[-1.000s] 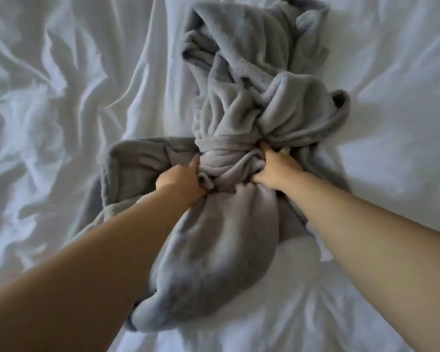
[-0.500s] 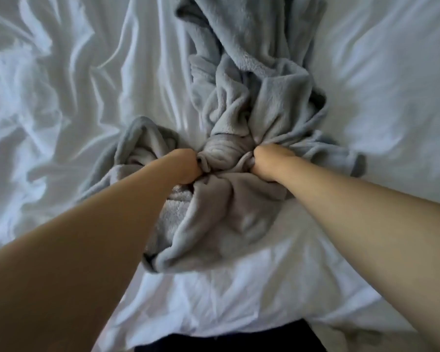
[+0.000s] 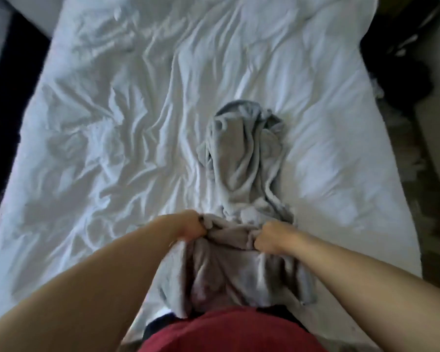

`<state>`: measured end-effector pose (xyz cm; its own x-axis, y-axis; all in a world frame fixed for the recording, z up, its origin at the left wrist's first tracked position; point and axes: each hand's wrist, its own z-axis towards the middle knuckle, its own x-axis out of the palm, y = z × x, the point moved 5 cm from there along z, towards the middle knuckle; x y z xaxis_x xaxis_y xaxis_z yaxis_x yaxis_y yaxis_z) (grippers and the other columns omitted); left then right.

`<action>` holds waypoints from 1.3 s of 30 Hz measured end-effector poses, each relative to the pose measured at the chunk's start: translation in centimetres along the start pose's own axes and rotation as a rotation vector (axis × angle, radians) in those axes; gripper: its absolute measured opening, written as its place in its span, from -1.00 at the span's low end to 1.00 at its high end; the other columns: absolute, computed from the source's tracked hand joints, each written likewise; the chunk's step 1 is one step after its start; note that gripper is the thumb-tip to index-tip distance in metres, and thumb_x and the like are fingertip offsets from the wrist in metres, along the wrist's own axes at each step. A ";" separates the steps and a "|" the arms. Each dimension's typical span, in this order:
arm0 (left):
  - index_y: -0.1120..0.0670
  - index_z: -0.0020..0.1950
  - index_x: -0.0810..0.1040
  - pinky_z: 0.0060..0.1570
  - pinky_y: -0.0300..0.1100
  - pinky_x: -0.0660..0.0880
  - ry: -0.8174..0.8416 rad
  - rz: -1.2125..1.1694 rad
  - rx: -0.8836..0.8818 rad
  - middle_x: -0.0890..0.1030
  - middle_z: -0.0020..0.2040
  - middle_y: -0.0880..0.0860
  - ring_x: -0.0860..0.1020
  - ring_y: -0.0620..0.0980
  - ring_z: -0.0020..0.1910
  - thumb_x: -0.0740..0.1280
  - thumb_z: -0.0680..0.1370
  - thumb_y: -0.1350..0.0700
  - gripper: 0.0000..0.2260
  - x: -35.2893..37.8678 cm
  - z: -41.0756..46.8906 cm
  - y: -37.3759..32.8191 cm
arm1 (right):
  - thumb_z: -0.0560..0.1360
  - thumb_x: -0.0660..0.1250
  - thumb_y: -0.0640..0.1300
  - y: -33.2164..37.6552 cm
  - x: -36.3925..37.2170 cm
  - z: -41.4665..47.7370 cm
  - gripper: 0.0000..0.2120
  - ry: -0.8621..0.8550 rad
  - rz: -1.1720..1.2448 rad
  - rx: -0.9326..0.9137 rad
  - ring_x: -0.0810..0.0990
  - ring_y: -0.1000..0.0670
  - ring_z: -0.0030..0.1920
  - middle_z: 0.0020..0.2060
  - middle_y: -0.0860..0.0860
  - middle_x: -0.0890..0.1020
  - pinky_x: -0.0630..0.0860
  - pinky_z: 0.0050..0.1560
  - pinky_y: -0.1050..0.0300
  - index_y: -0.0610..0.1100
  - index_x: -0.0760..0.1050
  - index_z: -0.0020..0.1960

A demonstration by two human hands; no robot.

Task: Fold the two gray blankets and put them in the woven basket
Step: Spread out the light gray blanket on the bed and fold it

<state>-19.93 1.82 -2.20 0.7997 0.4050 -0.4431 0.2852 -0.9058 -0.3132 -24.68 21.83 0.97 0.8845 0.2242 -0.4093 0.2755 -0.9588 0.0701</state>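
Blanket spreading comes first: you want the gray blanket [image 3: 241,158] flat before any fold, so lift the gripped edge high, draw your fists apart toward 9 and 3 o'clock, and shake the twist out. Your left hand [image 3: 191,226] and right hand [image 3: 269,237] are both clenched tight on bunched fabric near 6 o'clock of the bed [image 3: 112,123]. The rest trails crumpled toward 12. No woven basket is in view.
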 end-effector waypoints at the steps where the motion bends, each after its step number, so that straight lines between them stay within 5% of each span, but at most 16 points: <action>1: 0.10 0.20 0.56 0.06 -0.25 0.38 -0.227 -0.052 0.009 0.57 0.21 0.16 0.53 0.13 0.17 0.20 0.56 -0.04 -0.67 -6.9 -1.7 -1.5 | 0.46 0.20 -0.03 -0.2 -6.6 -2.2 -0.61 -0.249 0.085 0.010 0.58 -0.16 0.10 0.17 -0.20 0.59 0.50 0.01 0.12 -0.14 0.53 0.22; 4: 0.03 0.05 0.54 0.06 -0.16 0.44 -1.064 -0.231 0.163 0.60 0.04 0.09 0.55 0.12 0.04 0.23 0.55 0.01 -0.83 -31.2 -14.1 -7.7 | 0.40 0.24 -0.05 -0.1 -31.7 -16.4 -0.75 -1.086 0.328 -0.040 0.58 -0.20 -0.06 -0.01 -0.19 0.63 0.45 -0.19 0.10 -0.15 0.56 -0.02; 7: 0.03 0.37 0.39 -0.09 -0.35 0.37 -1.571 -0.307 0.404 0.58 -0.05 -0.01 0.56 0.06 -0.12 0.32 0.52 0.00 -0.57 -46.9 -32.9 -14.5 | 0.48 0.20 -0.09 -0.4 -47.4 -37.1 -0.67 -1.745 0.512 -0.245 0.54 -0.27 0.13 0.12 -0.23 0.59 0.46 0.02 0.02 -0.09 0.48 0.22; 10: 0.27 0.23 0.48 -0.20 -0.07 0.32 -1.742 -0.316 0.292 0.58 -0.04 0.25 0.53 0.28 0.12 0.25 0.55 0.15 -0.70 -52.5 -44.4 -16.6 | 0.55 0.17 -0.14 -1.2 -51.7 -49.4 -0.60 -1.956 0.382 -0.258 0.49 -0.32 0.18 0.22 -0.29 0.49 0.44 0.11 -0.05 -0.10 0.35 0.38; 12: 0.29 0.05 0.58 -0.30 -0.12 0.33 -1.835 -0.365 0.313 0.57 -0.20 0.23 0.58 0.26 0.01 0.25 0.54 0.22 -0.80 -52.7 -48.2 -16.3 | 0.55 0.15 -0.19 -1.8 -51.8 -52.7 -0.69 -2.024 0.297 -0.253 0.53 -0.33 0.11 0.14 -0.32 0.54 0.44 0.01 -0.04 -0.22 0.45 0.26; 14: 0.23 -0.01 0.63 -0.21 -0.10 0.51 -1.902 -0.422 0.375 0.64 -0.13 0.23 0.61 0.23 -0.06 0.26 0.51 0.23 -0.82 -52.1 -50.1 -15.4 | 0.57 0.13 -0.19 -2.7 -51.1 -53.7 -0.76 -2.086 0.275 -0.249 0.55 -0.31 0.03 0.04 -0.31 0.58 0.40 -0.09 0.00 -0.26 0.50 0.11; 20: 0.01 -0.37 0.53 -0.11 -0.02 0.60 -1.888 -0.549 0.478 0.66 -0.30 0.10 0.64 0.11 -0.19 0.23 0.43 0.29 -0.75 -50.4 -50.1 -13.4 | 0.59 0.08 -0.21 -5.4 -48.5 -52.8 -0.79 -2.123 0.289 -0.219 0.43 -0.17 -0.24 -0.18 -0.20 0.49 0.31 -0.24 0.07 -0.25 0.44 -0.12; 24: -0.07 -0.31 0.49 -0.27 -0.32 0.39 -1.903 -0.495 0.476 0.58 -0.30 -0.08 0.54 -0.05 -0.18 0.18 0.43 0.35 -0.68 -49.0 -48.9 -13.6 | 0.53 0.12 -0.23 -5.8 -46.6 -51.1 -0.69 -2.035 0.225 -0.208 0.40 -0.15 -0.24 -0.24 -0.10 0.40 0.27 -0.26 0.08 0.00 0.27 -0.36; 30: 0.11 0.07 0.63 -0.14 -0.32 0.32 -1.777 -0.476 0.458 0.63 0.11 0.05 0.55 -0.01 0.07 0.12 0.53 0.31 -0.68 -45.7 -43.5 -14.1 | 0.46 0.20 -0.23 -6.2 -42.9 -43.6 -0.66 -1.761 0.175 -0.148 0.47 -0.13 -0.23 -0.32 -0.01 0.43 0.33 -0.26 0.10 0.06 0.32 -0.43; 33: 0.08 0.13 0.63 -0.13 -0.23 0.36 -1.625 -0.450 0.395 0.64 0.09 0.09 0.58 0.10 0.06 0.16 0.58 0.13 -0.72 -42.9 -37.1 -13.5 | 0.47 0.17 -0.23 -7.2 -39.5 -37.9 -0.68 -1.640 0.226 -0.133 0.48 -0.13 -0.20 -0.35 0.01 0.47 0.40 -0.19 0.07 0.03 0.37 -0.41; 39: 0.13 -0.02 0.65 -0.12 -0.15 0.46 -1.223 -0.527 0.253 0.61 -0.14 0.09 0.59 0.13 -0.07 0.23 0.57 0.02 -0.74 -32.8 -21.2 -10.4 | 0.46 0.21 -0.23 -8.2 -28.7 -23.2 -0.70 -1.124 0.191 -0.092 0.46 -0.07 -0.14 -0.31 0.03 0.45 0.30 -0.32 0.17 0.04 0.34 -0.40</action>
<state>-37.92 -4.67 33.38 -0.3891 0.6637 -0.6388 0.1993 -0.6164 -0.7618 -43.58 27.32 33.19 0.0905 -0.2518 -0.9635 0.2404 -0.9334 0.2665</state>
